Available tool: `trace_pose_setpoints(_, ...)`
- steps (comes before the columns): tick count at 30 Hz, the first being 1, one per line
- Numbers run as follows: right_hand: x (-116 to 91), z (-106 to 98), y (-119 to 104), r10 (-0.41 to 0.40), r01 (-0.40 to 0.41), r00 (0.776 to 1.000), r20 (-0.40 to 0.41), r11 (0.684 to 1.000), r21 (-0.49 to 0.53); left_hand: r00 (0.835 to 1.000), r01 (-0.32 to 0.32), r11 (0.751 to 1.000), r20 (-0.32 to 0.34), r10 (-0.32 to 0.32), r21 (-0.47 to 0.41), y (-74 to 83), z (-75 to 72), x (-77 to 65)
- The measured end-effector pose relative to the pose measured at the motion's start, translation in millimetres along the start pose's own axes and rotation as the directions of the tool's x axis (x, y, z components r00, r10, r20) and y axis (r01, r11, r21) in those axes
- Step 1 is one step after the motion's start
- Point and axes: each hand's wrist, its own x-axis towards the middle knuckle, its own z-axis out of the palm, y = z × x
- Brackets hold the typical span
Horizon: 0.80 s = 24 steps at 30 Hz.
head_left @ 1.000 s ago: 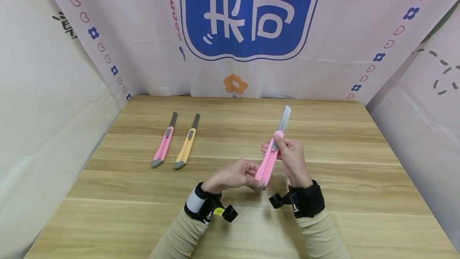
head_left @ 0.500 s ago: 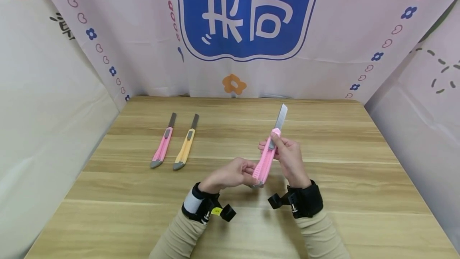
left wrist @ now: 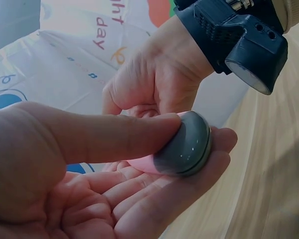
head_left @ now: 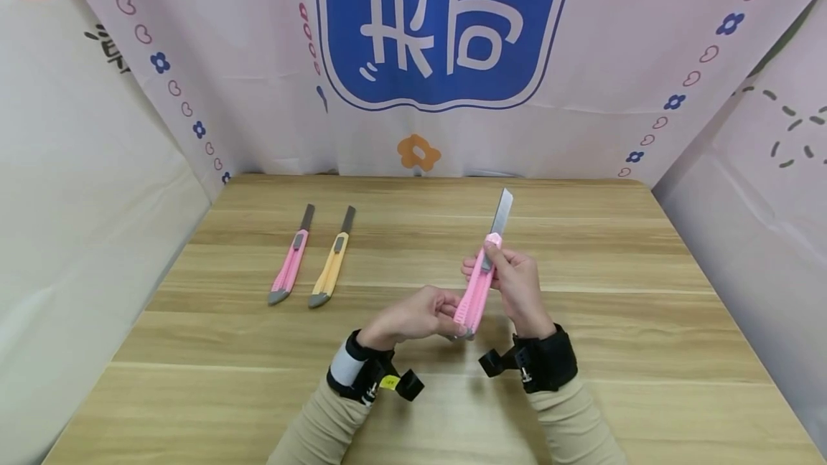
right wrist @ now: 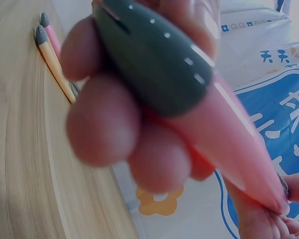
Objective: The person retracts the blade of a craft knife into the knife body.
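Both hands hold a pink utility knife (head_left: 477,300) over the right half of the table, its silver blade (head_left: 501,212) extended and pointing away. My left hand (head_left: 413,316) pinches the rear end, thumb on top of the grey end cap (left wrist: 188,144) and fingers beneath it. Farther forward, my right hand (head_left: 519,289) grips the handle close to the blade, thumb on the grey slider (head_left: 487,262). In the right wrist view, the grey end cap (right wrist: 159,64) looms near the camera, with left-hand fingers around it.
To the left, a second pink utility knife (head_left: 290,267) and a yellow one (head_left: 330,270) lie side by side on the wooden table (head_left: 213,379), blades out and pointing away. A printed cloth (head_left: 278,120) hangs behind the table's far edge.
The held knife and the right hand have shifted slightly left. Both hands keep the same grip, and the two knives on the table stay where they were.
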Motion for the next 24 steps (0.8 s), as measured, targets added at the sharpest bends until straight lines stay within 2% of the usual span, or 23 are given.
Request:
trace_pose_setpoints(9,1.1,0.0,1.6,-0.006,0.006,1.0,0.01,1.0,0.02,1.0,0.023,1.0,-0.002,-0.023,-0.012,-0.3,1.7,-0.1)
trace_pose_setpoints(24,0.7,-0.4,1.2,-0.009,0.009,1.0,-0.013,0.999,0.03,1.0,0.011,1.0,0.008,-0.011,0.002,1.3,0.0,-1.8)
